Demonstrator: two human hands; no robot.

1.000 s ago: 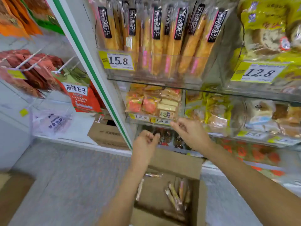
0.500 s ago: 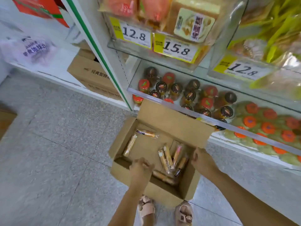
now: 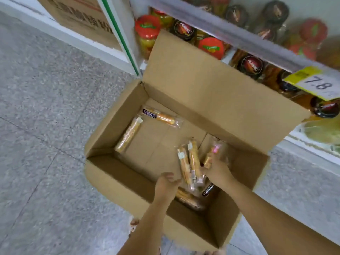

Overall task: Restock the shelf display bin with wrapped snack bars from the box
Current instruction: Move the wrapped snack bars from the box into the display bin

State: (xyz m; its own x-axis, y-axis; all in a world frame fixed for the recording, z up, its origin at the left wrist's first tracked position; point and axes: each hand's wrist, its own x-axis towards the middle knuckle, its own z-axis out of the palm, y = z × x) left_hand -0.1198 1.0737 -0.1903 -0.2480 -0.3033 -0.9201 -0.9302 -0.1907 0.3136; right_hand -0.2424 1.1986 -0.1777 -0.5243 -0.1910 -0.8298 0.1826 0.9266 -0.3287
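The open cardboard box (image 3: 117,181) stands on the floor against the shelf unit. Several wrapped snack bars lie inside. Two of them (image 3: 128,134) rest apart at the far left of the box bottom. A cluster of bars (image 3: 189,162) lies at the near right. My right hand (image 3: 219,173) is down in the box, closed around the lower end of a bar with a pink label (image 3: 213,153). My left hand (image 3: 166,184) reaches in beside the cluster, fingers curled and apart, touching its left edge. The display bin is out of view.
The box's rear flap (image 3: 211,85) stands up against the bottom shelf, which holds jars with red lids (image 3: 147,27) and dark lids (image 3: 252,65). A yellow price tag (image 3: 316,83) hangs on the shelf rail. Another carton (image 3: 79,15) sits at the far left. Grey tiled floor (image 3: 46,126) lies to the left.
My view has dropped from the upper shelves to the box. Both hands came down from the shelf into the box, and my right hand has closed on a bar.
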